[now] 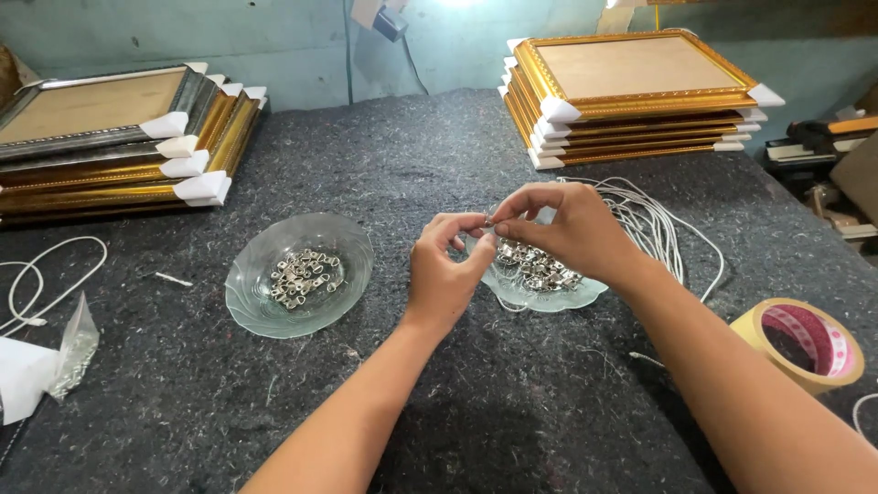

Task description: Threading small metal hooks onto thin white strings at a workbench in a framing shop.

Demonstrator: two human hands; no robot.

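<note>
My left hand (446, 274) and my right hand (567, 227) meet at the fingertips over a clear glass dish (585, 295) holding several small metal hangers (535, 265). Both pinch a small metal hanger piece (491, 224) between thumb and forefinger. A second clear glass dish (251, 311) to the left holds another pile of metal hangers (304, 276). A bundle of white cords (651, 220) lies just behind my right hand.
Grey felt covers the table (457, 402). A stack of gold frames (631, 96) stands at the back right, another frame stack (110, 137) at the back left. A tape roll (809, 343) lies right. A white cord (37, 284) and plastic bag (55, 357) lie left.
</note>
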